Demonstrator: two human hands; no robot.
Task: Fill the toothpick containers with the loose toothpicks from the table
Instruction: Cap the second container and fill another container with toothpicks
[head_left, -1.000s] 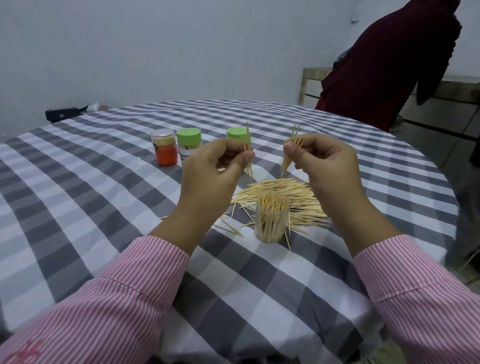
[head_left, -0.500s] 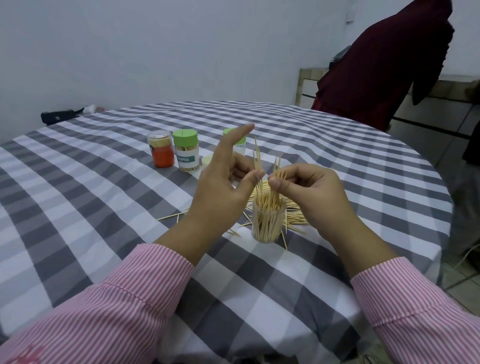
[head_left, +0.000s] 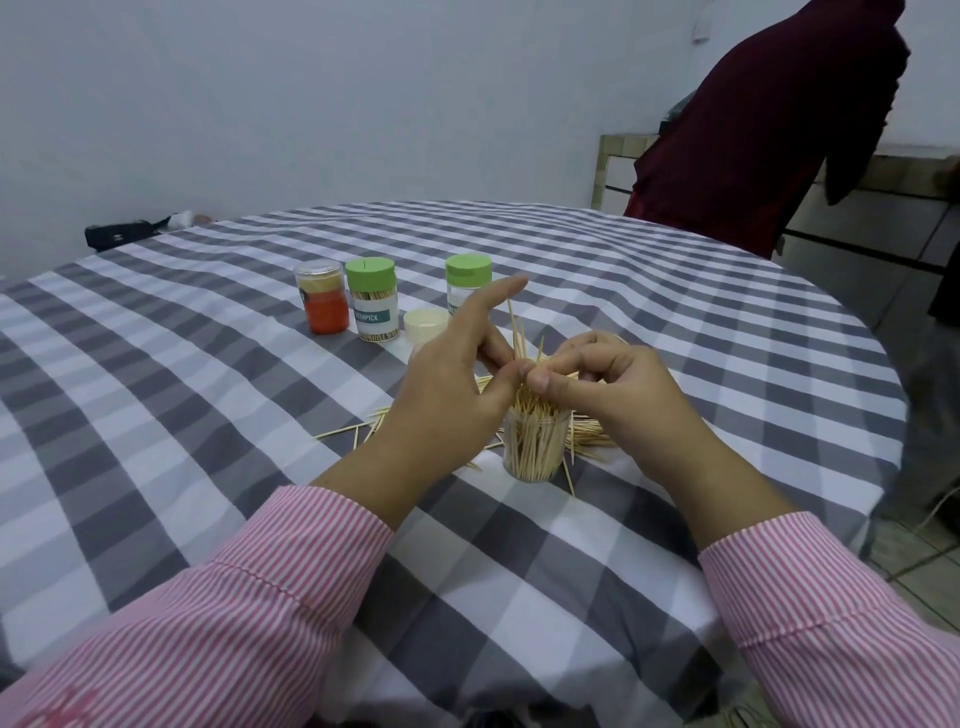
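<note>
Two hands are held over an open clear toothpick container standing upright on the checked tablecloth. A few toothpicks are pinched upright by the left hand, its index finger extended. Toothpick tops at the container mouth are pinched by the right hand. Loose toothpicks are scattered around the container. Beyond are seen two green-lidded containers, an orange jar and a cream lid.

A soft, matt grey-and-white checked cloth covers the desk. The pale wooden toothpicks look dry and unpolished. The clear cylindrical plastic container is smooth and glossy; at 11 o'clock, the green plastic lid looks matt. Striped pink sleeves are woven cotton-like fabric.
</note>
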